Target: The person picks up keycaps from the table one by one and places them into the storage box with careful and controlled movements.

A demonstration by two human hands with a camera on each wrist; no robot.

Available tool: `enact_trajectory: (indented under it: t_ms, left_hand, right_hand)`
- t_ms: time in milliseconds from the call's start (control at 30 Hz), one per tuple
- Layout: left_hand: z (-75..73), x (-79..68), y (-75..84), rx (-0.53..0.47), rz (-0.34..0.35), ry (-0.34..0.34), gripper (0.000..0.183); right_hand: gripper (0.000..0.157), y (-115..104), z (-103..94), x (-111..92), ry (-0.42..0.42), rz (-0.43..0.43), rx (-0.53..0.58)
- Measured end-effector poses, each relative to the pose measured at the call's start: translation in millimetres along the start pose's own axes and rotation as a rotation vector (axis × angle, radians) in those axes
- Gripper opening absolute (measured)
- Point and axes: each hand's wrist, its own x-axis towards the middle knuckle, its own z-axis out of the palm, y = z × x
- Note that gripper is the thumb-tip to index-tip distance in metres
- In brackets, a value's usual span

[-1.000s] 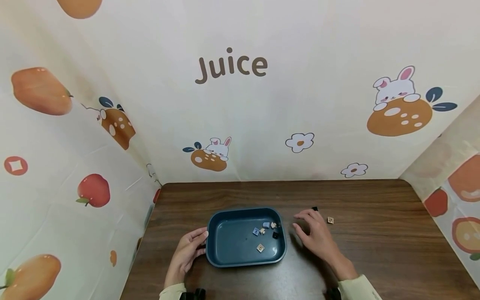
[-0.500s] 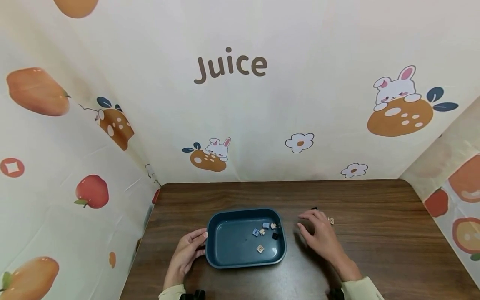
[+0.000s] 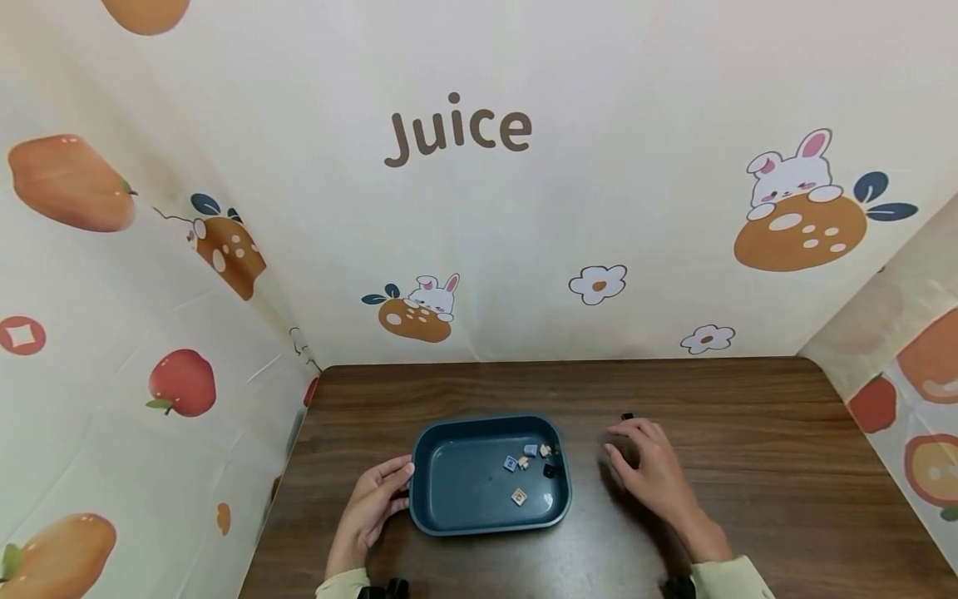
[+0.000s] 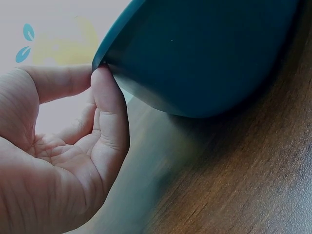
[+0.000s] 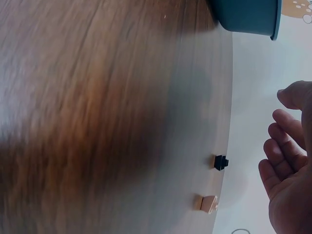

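Observation:
My left hand point(image 3: 372, 503) pinches the left rim of a dark teal tray point(image 3: 449, 524); the left wrist view shows thumb and finger at its edge point(image 4: 97, 56). Inside the tray lie several small toy bricks, among them a blue brick point(image 3: 511, 463), a beige brick point(image 3: 519, 497) and a black brick point(image 3: 550, 471). To the tray's right, my right hand point(image 3: 653, 474) is over the table, its fingers loosely bent and holding nothing. Beyond its fingers sits a black brick point(image 5: 221, 162), with a beige brick point(image 5: 209, 204) beside it; the hand hides that beige one in the head view.
The brown wooden table point(image 3: 778, 466) extends to the right of my right hand and behind the tray. A pale printed cloth point(image 3: 509, 216) stands along the table's back edge and along both sides.
My right hand has moved a little to the right, covering the loose beige brick in the head view. The left hand and the tray stay in place.

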Motion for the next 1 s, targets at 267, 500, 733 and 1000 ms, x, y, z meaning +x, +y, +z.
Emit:
enact_trajectory:
  t_ms: [267, 500, 733, 1000]
  left_hand:
    - [0.5, 0.3, -0.1, -0.006, 0.006, 0.005, 0.057]
    - [1.3, 0.0, 2.0, -0.001, -0.001, 0.015, 0.057]
    - [1.5, -0.2, 3.1, 0.000, 0.004, 0.015, 0.057]
    - [1.6, -0.3, 2.5, -0.001, -0.007, 0.026, 0.057]
  right_hand:
    - [0.029, 6.9, -9.5, -3.0, 0.023, 0.023, -0.012]
    - [0.031, 18.5, -15.7, -7.2, 0.031, 0.055, -0.033]
    - [0.032, 27.0, -20.0, -10.9, 0.055, 0.081, -0.037]
    - [0.030, 31.4, -23.5, -15.1, 0.041, 0.135, -0.060]
